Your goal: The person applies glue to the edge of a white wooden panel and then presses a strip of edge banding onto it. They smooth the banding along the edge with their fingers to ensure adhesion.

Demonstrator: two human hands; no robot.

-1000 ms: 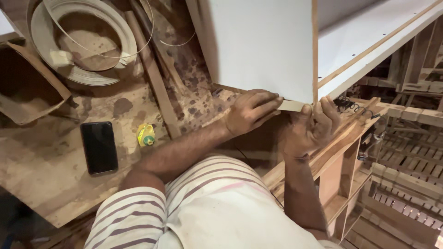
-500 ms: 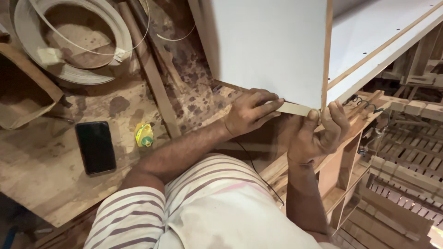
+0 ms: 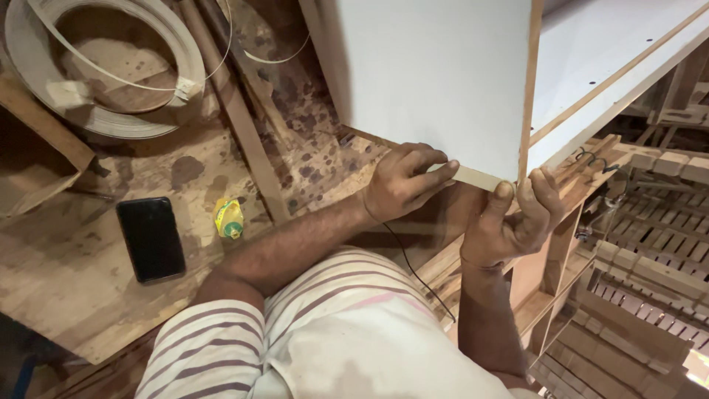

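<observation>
**Both hands at the lower edge of a white board, edge strip under the fingers**

Head view. A white laminated board (image 3: pixel 436 81) stands over a stained plywood workbench (image 3: pixel 88 295), its lower edge just above the person's hands. A thin pale edge strip (image 3: pixel 476 177) runs along that lower edge and continues up the board's right side as a narrow wood-coloured band. The left hand (image 3: pixel 402 181) lies palm-down at the lower edge, fingers extended and close together, fingertips pressed flat on the strip. The right hand (image 3: pixel 513 218) is at the board's lower right corner, fingers curled together below it, thumb raised against the corner where the strip turns upward; whether it pinches the strip cannot be told.

Compared with the frame half a second earlier, the left hand holds the same place and pose. The right hand sits slightly lower and more closed, with its thumb tip now on the corner. The board shows no visible shift.

On the bench to the left lie a black phone (image 3: pixel 151 238), face up, and just beside it a small yellow bottle (image 3: pixel 229 219). A coil of pale edge banding (image 3: pixel 111 66) rests at the far left. A second white panel (image 3: pixel 613 66) lies tilted at the right.
</observation>
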